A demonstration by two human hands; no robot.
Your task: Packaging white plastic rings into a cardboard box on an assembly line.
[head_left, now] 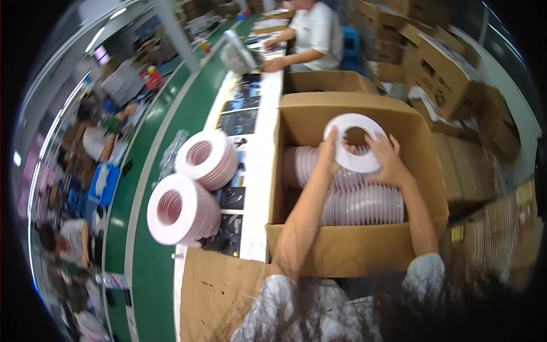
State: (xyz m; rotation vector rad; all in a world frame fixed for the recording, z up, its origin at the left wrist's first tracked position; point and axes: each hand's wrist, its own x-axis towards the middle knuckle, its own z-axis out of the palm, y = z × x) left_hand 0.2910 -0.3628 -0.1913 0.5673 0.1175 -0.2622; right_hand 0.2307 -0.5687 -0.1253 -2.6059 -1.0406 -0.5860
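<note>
A large open cardboard box (353,251) is in front of me. Over it my left hand (328,151) grips the left side of a flat white ring (354,121) with a wide round hole. At the ring's right edge my right hand (390,162) is closed on it, with the fingers behind. Whether it is one ring or the end of a stack, I cannot tell. Beneath, several ribbed rows of pinkish-white rings (364,206) lie on their sides in the box. Two more ring stacks, a nearer one (196,219) and a farther one (224,165), stand on the bench to the left.
A green conveyor belt (149,148) runs along the left, with co-workers beyond it. Flat brown cardboard (219,293) lies at the near left. Another person (316,34) works at the far end beside a white fan (238,56). Cartons (441,71) are piled at the right.
</note>
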